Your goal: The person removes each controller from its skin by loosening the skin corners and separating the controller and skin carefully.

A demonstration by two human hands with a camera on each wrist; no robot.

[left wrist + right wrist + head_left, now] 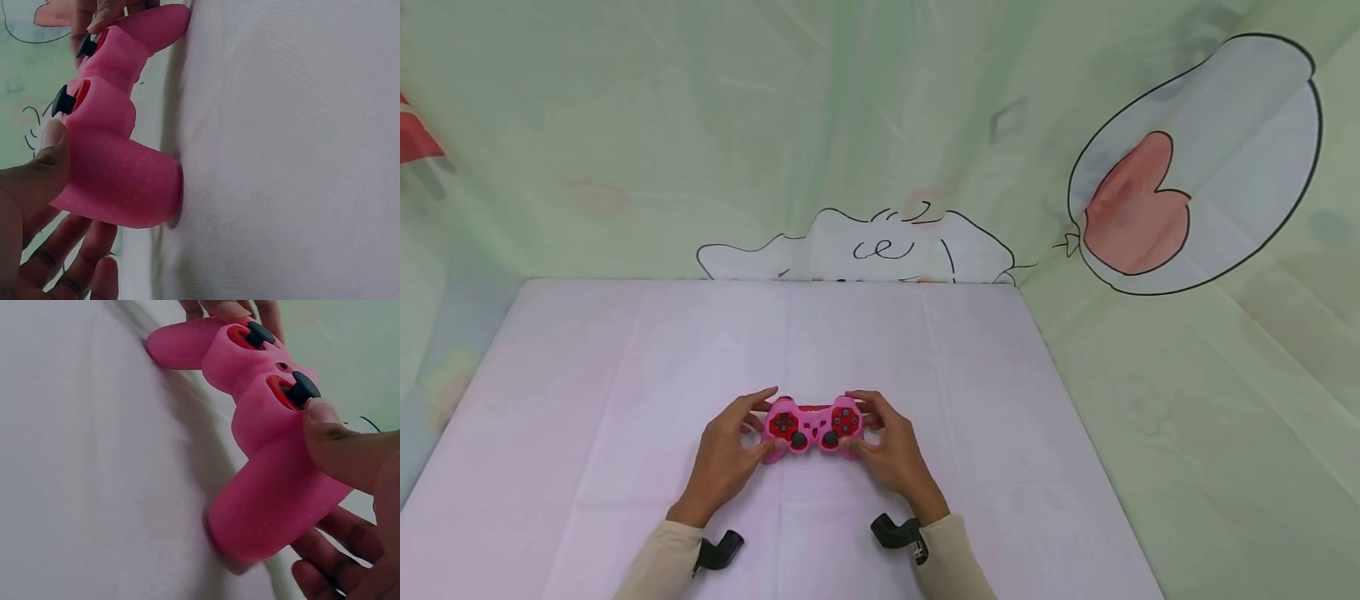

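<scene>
A game controller (815, 423) in a pink cover, with red button areas and two black thumbsticks, is between the two hands over the table. My left hand (727, 450) grips its left handle, thumb on top and fingers behind. At the opposite end my right hand (895, 450) holds the right handle in the same way. In the left wrist view the pink handle (125, 178) has its tip right at the white cloth. The right wrist view shows the right thumb (331, 437) lying beside a black thumbstick (302, 390).
A pale cloth (700, 333) covers the table. Green curtain sheets (737, 125) stand behind and at the right, printed with a balloon (1247, 167) and a white figure (880, 250). Each wrist wears a small black camera (721, 550).
</scene>
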